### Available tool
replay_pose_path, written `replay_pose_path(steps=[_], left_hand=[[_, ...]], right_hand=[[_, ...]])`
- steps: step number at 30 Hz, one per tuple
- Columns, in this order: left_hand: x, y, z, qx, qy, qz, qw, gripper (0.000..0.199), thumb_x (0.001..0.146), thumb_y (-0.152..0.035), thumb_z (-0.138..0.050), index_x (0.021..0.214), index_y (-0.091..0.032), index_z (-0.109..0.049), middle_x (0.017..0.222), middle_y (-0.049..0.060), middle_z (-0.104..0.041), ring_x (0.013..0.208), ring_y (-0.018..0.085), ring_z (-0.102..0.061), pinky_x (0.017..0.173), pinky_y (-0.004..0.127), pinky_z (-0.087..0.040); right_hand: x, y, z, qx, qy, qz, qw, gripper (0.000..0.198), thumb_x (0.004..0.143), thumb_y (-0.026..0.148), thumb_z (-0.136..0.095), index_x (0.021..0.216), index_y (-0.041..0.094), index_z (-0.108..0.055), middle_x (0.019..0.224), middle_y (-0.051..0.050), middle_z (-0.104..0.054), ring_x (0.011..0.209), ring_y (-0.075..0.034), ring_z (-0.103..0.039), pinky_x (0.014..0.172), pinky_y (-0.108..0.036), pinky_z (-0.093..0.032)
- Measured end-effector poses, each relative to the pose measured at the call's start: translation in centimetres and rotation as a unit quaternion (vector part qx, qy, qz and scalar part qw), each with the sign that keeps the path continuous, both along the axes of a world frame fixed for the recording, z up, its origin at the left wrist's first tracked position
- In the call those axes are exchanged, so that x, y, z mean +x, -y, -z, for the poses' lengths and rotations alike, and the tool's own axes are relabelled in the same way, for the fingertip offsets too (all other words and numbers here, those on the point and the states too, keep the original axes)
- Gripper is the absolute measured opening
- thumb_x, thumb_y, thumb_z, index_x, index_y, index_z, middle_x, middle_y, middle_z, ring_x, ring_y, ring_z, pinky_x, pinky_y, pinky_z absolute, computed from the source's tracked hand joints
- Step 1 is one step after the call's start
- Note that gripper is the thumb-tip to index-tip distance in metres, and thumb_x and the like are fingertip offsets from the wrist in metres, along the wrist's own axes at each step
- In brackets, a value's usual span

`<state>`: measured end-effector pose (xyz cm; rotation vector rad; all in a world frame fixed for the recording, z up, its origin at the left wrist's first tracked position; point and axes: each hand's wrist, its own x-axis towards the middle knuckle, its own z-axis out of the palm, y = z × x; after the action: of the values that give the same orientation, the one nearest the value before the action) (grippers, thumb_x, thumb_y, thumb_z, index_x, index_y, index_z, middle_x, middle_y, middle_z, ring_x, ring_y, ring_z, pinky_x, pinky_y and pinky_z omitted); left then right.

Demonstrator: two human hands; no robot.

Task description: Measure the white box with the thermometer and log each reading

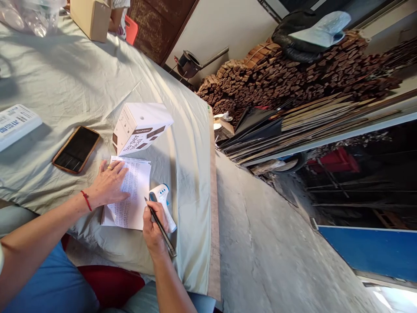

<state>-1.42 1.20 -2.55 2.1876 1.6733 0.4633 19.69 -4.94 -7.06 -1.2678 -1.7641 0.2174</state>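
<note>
Several printed sheets of paper (138, 187) lie in a loose stack on the cloth in front of me. My left hand (110, 184) rests flat on the sheets with its fingers spread. A dark pen (162, 230) is gripped in my right hand (154, 226), its tip up near the right edge of the paper. Partly under my right hand lies a white and blue infrared thermometer (160, 194). Just beyond the sheets stands a white box (140, 128) with "Super Meal" lettering. Left of it is a phone (76, 149) with a dark screen.
A pale cloth covers the table (195, 208), whose bare wooden edge runs down the right. A white box (18, 124) lies at the far left. At the back stand a cardboard box (91, 19) and clear plastic (39, 17), with a person's arm beside them. Stacked wood (254, 69) lines the wall.
</note>
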Motion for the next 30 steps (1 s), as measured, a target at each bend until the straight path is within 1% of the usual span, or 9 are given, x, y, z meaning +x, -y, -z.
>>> replay_pose_path(steps=[3,5,8,11,15,19,21,25,30], left_hand=[[-1.8,-1.2,0.4,0.043,0.055,-0.063,0.996,0.039,0.086,-0.037,-0.065,0.119,-0.017,-0.059,0.122,0.016,-0.067,0.118,0.036,-0.063,0.107,0.059,-0.045],[-3.0,-2.5,0.8,0.101,0.097,-0.127,0.982,0.042,0.087,-0.039,-0.064,0.122,-0.017,-0.056,0.124,0.016,-0.064,0.116,0.036,-0.062,0.1,0.054,-0.051],[-4.3,-4.7,1.5,0.165,0.171,-0.174,0.956,0.069,0.08,-0.041,-0.074,0.138,-0.015,-0.046,0.139,0.02,-0.056,0.13,0.038,-0.055,0.109,0.056,-0.046],[-4.6,-6.7,2.2,0.145,0.228,-0.158,0.95,0.092,0.077,-0.042,-0.078,0.152,-0.014,-0.032,0.155,0.023,-0.046,0.145,0.04,-0.044,0.12,0.058,-0.037],[-4.3,-8.2,3.3,0.123,0.258,-0.13,0.949,0.098,0.077,-0.039,-0.077,0.157,-0.014,-0.027,0.159,0.024,-0.044,0.148,0.04,-0.042,0.123,0.058,-0.035],[-4.1,-8.8,4.2,0.137,0.261,-0.163,0.942,0.098,0.076,-0.033,-0.076,0.158,-0.013,-0.028,0.153,0.023,-0.049,0.143,0.039,-0.047,0.121,0.06,-0.037],[-4.0,-8.9,4.3,0.136,0.262,-0.17,0.94,0.099,0.074,-0.033,-0.077,0.159,-0.014,-0.028,0.155,0.023,-0.047,0.144,0.039,-0.045,0.121,0.059,-0.036],[-3.9,-8.9,3.8,0.135,0.289,-0.159,0.934,0.09,0.072,-0.031,-0.076,0.152,-0.016,-0.039,0.148,0.019,-0.054,0.138,0.037,-0.05,0.117,0.056,-0.04],[-4.2,-8.7,2.7,0.135,0.399,-0.187,0.888,0.072,0.069,-0.032,-0.076,0.136,-0.017,-0.054,0.127,0.013,-0.065,0.117,0.031,-0.06,0.103,0.05,-0.05]], right_hand=[[0.3,1.0,-0.3,0.044,0.078,-0.065,0.994,0.031,0.101,0.014,-0.047,0.124,0.023,-0.067,0.103,-0.008,-0.071,0.098,-0.02,-0.07,0.091,-0.035,-0.058],[0.3,1.6,-0.3,0.045,0.136,-0.09,0.986,0.046,0.1,0.007,-0.043,0.138,0.023,-0.061,0.11,-0.01,-0.069,0.104,-0.02,-0.069,0.094,-0.036,-0.058],[0.1,2.3,-0.3,0.016,0.221,-0.094,0.971,0.058,0.098,0.001,-0.038,0.148,0.024,-0.055,0.113,-0.011,-0.067,0.104,-0.021,-0.065,0.093,-0.038,-0.056],[0.4,2.2,-0.5,-0.012,0.258,-0.105,0.96,0.058,0.097,0.0,-0.038,0.145,0.026,-0.058,0.112,-0.01,-0.065,0.1,-0.021,-0.062,0.09,-0.038,-0.055],[2.4,0.8,-0.7,-0.041,0.221,-0.012,0.974,0.046,0.099,0.013,-0.046,0.14,0.025,-0.061,0.117,-0.012,-0.063,0.108,-0.025,-0.061,0.093,-0.042,-0.053],[5.0,-1.0,-0.2,-0.172,0.213,0.14,0.952,0.052,0.09,0.039,-0.062,0.137,0.017,-0.062,0.124,-0.018,-0.064,0.113,-0.034,-0.062,0.093,-0.049,-0.052],[5.7,-1.6,0.3,-0.223,0.195,0.148,0.944,0.053,0.087,0.043,-0.063,0.134,0.018,-0.064,0.122,-0.017,-0.067,0.11,-0.033,-0.066,0.089,-0.044,-0.053],[5.5,-2.4,0.6,-0.217,0.083,0.132,0.964,0.049,0.08,0.048,-0.066,0.119,0.019,-0.072,0.106,-0.014,-0.074,0.095,-0.031,-0.07,0.077,-0.039,-0.053],[3.2,-2.7,-2.1,-0.243,-0.095,0.07,0.963,0.052,0.077,0.053,-0.071,0.114,0.016,-0.073,0.101,-0.011,-0.079,0.091,-0.027,-0.072,0.075,-0.035,-0.054]])
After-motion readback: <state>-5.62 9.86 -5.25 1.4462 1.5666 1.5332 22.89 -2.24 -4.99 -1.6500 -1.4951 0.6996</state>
